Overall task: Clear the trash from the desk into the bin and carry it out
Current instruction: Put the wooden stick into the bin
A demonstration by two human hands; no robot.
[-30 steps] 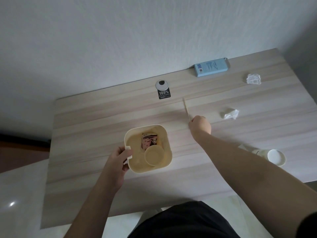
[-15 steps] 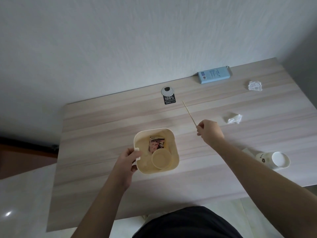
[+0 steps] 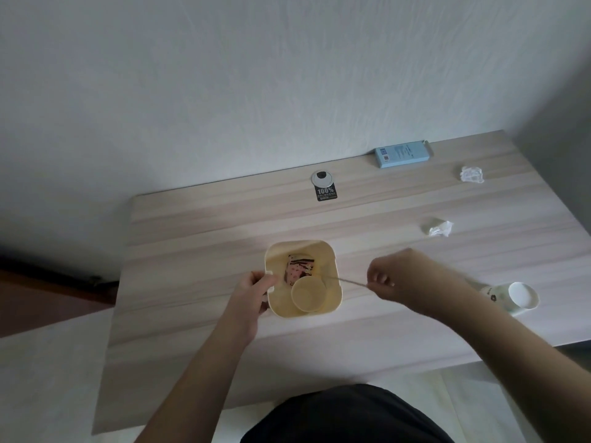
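A small cream bin [image 3: 332, 260] stands on the wooden desk [image 3: 198, 238], with a pink printed wrapper [image 3: 299, 271] and a round cream lid [image 3: 308, 294] inside it. My left hand [image 3: 254, 290] grips the bin's left rim. My right hand [image 3: 396, 279] pinches a thin wooden skewer [image 3: 347, 280] that lies nearly level, its far tip over the bin's opening. Two crumpled white wrappers [image 3: 471, 174] [image 3: 439, 228] lie on the desk's right side. A white paper cup [image 3: 511, 297] lies on its side by my right forearm.
A light blue box [image 3: 403, 154] lies by the wall at the back right. A cable grommet [image 3: 323, 178] with a black tag [image 3: 326, 194] sits at the desk's back edge. The desk's front edge runs just before my body; pale floor lies to the left.
My right hand lifted the skewer off the desk, swung it from pointing away to lying sideways, and brought its tip over the bin. My left hand kept its grip on the bin.
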